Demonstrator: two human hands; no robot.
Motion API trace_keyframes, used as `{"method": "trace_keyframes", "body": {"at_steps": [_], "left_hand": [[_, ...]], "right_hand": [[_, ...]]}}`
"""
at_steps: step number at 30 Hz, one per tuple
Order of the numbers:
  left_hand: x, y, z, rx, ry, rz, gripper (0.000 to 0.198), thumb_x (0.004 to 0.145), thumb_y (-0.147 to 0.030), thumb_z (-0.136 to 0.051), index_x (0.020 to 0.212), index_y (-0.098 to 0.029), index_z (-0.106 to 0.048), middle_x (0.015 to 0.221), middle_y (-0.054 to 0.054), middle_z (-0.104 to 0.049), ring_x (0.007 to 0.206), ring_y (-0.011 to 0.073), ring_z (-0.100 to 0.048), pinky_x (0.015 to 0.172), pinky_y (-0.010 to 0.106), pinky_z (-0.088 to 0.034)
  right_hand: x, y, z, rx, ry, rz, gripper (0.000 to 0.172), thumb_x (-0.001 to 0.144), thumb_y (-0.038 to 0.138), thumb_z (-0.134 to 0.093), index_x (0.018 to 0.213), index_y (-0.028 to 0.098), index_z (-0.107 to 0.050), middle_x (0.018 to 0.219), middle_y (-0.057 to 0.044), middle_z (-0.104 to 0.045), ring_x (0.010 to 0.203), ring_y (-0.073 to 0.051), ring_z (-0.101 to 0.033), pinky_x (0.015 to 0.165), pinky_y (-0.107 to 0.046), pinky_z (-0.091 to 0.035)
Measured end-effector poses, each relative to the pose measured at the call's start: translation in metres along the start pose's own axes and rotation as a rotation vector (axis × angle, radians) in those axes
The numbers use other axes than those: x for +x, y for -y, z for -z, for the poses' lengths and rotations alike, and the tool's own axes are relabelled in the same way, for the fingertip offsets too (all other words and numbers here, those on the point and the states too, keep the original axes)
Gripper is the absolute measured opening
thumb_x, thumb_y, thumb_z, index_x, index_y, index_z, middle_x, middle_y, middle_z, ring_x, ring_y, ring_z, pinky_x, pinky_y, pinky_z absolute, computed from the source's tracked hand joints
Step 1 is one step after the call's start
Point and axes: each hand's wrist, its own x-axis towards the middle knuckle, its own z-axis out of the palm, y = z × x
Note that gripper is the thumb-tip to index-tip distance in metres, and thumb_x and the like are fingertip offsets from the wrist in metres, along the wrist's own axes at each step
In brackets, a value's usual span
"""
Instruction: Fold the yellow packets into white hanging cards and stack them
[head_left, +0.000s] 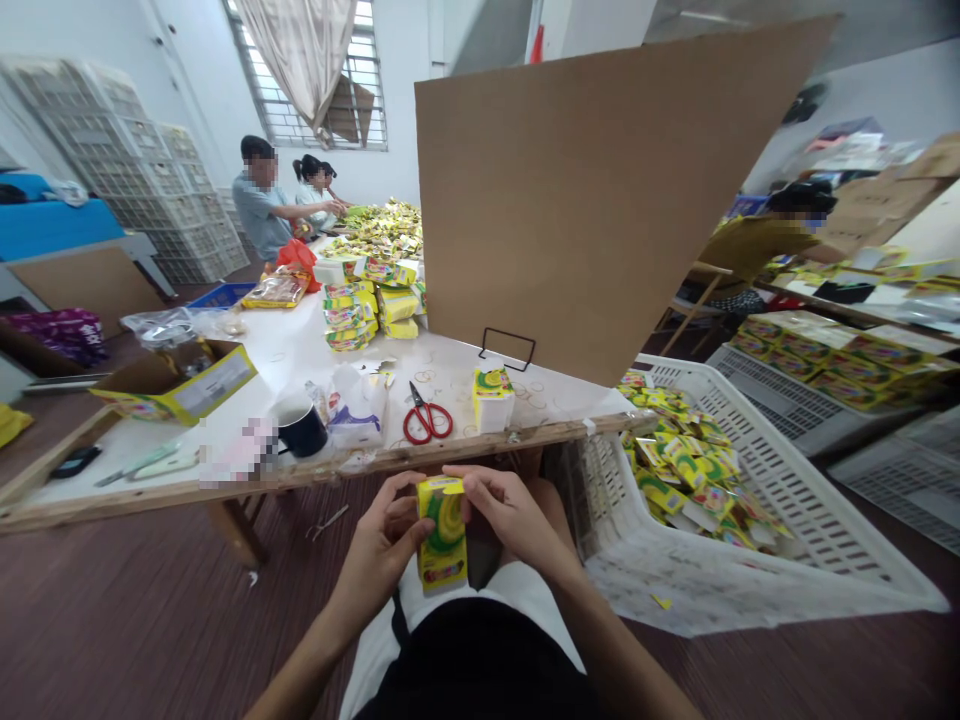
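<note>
— How are the fingers set?

— The left hand is curled round the side of the yellow packet, thumb at the front, so a firm grip is kept. The fingers of the right hand are closed on its upper corner. It is a pinch, not a full grasp.

— And where is the packet kept?

— It is held upright over the lap, just below the edge of the table and apart from it. The printed face is turned upward toward the eyes. By this hold, it is judged, the top end is kept within reach of the right fingertips while the body is steadied by the left.

— What is laid nearby?

— Red scissors and a small stack of packets are placed near the table's front edge, close at hand, with a dark mug further left. A white crate is tilted beside the right knee and filled with loose packets — presumably so that they are easily reached while seated. A cardboard sheet is propped upright on the table.
</note>
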Motion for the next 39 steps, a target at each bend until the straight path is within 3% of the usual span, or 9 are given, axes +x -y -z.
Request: {"method": "trace_keyframes", "body": {"at_steps": [6, 11, 19, 25, 30, 33, 35, 37, 39], "left_hand": [[0.002, 0.006, 0.0, -0.003, 0.055, 0.015, 0.046, 0.077, -0.021, -0.066, 0.118, -0.022, -0.045, 0.101, 0.01, -0.068, 0.087, 0.0254, -0.068, 0.071, 0.032, -0.053], [0.002, 0.006, 0.002, -0.022, 0.054, 0.017, 0.047, 0.079, -0.021, -0.064, 0.12, -0.021, -0.042, 0.103, 0.011, -0.068, 0.092, 0.026, -0.067, 0.074, 0.033, -0.053], [0.002, 0.005, 0.002, 0.013, 0.024, -0.002, 0.044, 0.078, -0.024, -0.065, 0.118, -0.021, -0.047, 0.107, 0.012, -0.068, 0.095, 0.0259, -0.066, 0.076, 0.032, -0.053], [0.001, -0.003, 0.006, 0.012, -0.007, -0.016, 0.045, 0.076, -0.022, -0.068, 0.113, -0.021, -0.044, 0.094, 0.007, -0.071, 0.085, 0.0231, -0.068, 0.071, 0.03, -0.053], [0.002, 0.004, 0.002, 0.058, 0.024, 0.023, 0.048, 0.075, -0.022, -0.069, 0.116, -0.021, -0.044, 0.096, 0.009, -0.07, 0.081, 0.0238, -0.069, 0.069, 0.031, -0.053], [0.004, 0.008, 0.001, 0.093, -0.006, 0.008, 0.06, 0.076, -0.023, -0.067, 0.128, -0.022, -0.036, 0.109, 0.011, -0.065, 0.103, 0.0246, -0.063, 0.087, 0.035, -0.049], [0.006, 0.009, 0.001, 0.122, -0.035, -0.016, 0.067, 0.076, -0.024, -0.067, 0.132, -0.022, -0.031, 0.118, 0.013, -0.06, 0.114, 0.0239, -0.057, 0.098, 0.037, -0.043], [0.007, 0.011, 0.001, 0.135, -0.037, -0.014, 0.068, 0.076, -0.026, -0.068, 0.133, -0.021, -0.031, 0.122, 0.015, -0.056, 0.116, 0.0244, -0.055, 0.1, 0.039, -0.041], [0.008, 0.012, 0.001, 0.143, -0.021, 0.007, 0.067, 0.076, -0.028, -0.067, 0.132, -0.019, -0.032, 0.122, 0.016, -0.056, 0.114, 0.0251, -0.056, 0.1, 0.041, -0.042]], "right_hand": [[0.004, -0.001, -0.007, -0.246, -0.046, -0.055, 0.032, 0.076, 0.021, -0.059, 0.108, 0.016, -0.061, 0.059, 0.003, -0.056, 0.052, -0.011, -0.047, 0.05, -0.02, -0.037], [0.005, -0.005, -0.011, -0.393, -0.079, -0.029, 0.031, 0.074, 0.021, -0.06, 0.105, 0.021, -0.059, 0.056, 0.005, -0.05, 0.05, -0.011, -0.045, 0.048, -0.019, -0.032], [0.007, -0.01, -0.022, -0.535, -0.164, -0.083, 0.034, 0.069, 0.019, -0.064, 0.101, 0.023, -0.056, 0.064, 0.003, -0.058, 0.053, -0.013, -0.051, 0.053, -0.021, -0.033], [0.007, -0.012, -0.013, -0.212, -0.061, 0.093, 0.026, 0.082, 0.022, -0.054, 0.108, 0.02, -0.059, 0.07, 0.002, -0.057, 0.062, -0.012, -0.051, 0.058, -0.021, -0.041], [0.003, -0.012, -0.015, -0.211, -0.153, 0.087, 0.011, 0.081, 0.025, -0.058, 0.089, 0.023, -0.065, 0.083, 0.0, -0.067, 0.069, -0.017, -0.059, 0.061, -0.025, -0.048], [0.003, -0.006, 0.017, -0.278, -0.386, 0.094, 0.011, 0.082, 0.027, -0.056, 0.088, 0.022, -0.063, 0.09, -0.005, -0.064, 0.085, -0.023, -0.058, 0.08, -0.035, -0.046], [0.005, -0.002, 0.057, -0.402, -0.685, 0.112, 0.018, 0.083, 0.027, -0.053, 0.095, 0.018, -0.061, 0.104, -0.012, -0.056, 0.106, -0.029, -0.046, 0.097, -0.047, -0.031], [0.012, -0.002, 0.096, -0.779, -1.035, 0.122, 0.031, 0.075, 0.028, -0.061, 0.104, 0.015, -0.06, 0.119, -0.016, -0.049, 0.118, -0.035, -0.036, 0.1, -0.054, -0.023], [0.024, -0.009, 0.118, -1.007, -1.098, 0.106, 0.039, 0.072, 0.029, -0.065, 0.108, 0.016, -0.06, 0.125, -0.017, -0.045, 0.119, -0.037, -0.034, 0.097, -0.055, -0.023]]}}
